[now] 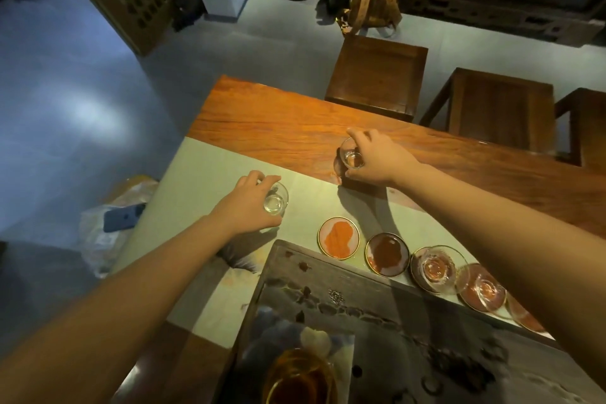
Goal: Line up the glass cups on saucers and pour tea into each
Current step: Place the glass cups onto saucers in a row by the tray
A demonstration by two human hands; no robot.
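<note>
Amber tea [300,377] sits nearest, below both arms. Right of the left hand [244,203], which grips a cup [275,200], lie two bare saucers [338,238]. Farther off, the right hand [377,157] clasps another cup [351,154].
</note>
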